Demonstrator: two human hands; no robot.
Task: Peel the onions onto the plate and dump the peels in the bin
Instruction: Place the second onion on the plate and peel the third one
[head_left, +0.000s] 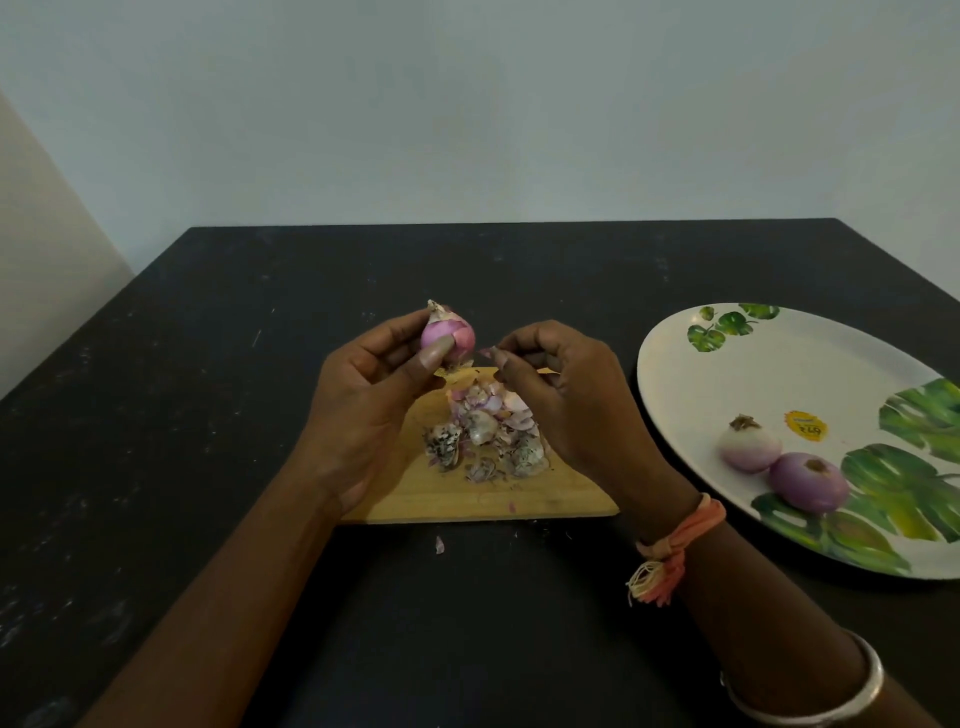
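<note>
Head view: the left hand (363, 410) holds a part-skinned onion (449, 335) raised over the far end of the cutting board (467, 506). Its fingers (434, 356) are curled round the bulb, thumb across the front, dry tip upward. Just right of them, the right hand (566, 395) has its fingers (506, 356) closed in a pinch on a small peel scrap (485, 352), which sits a narrow gap clear of the onion. Beneath both sets of fingers lies the peel pile (483, 436). Well right of the right fingers, the plate (675, 338) carries a pale peeled onion (749, 444) beside a purple peeled onion (809, 483). No bin shows.

To do this step well, I would drop the scrap straight onto the pile. Then roll the bulb in the left fingers so the remaining pink skin faces the right fingers, and lift an edge with a nail. Keep all of it above the board; one stray flake (439, 544) already lies on the bench (208, 364).
</note>
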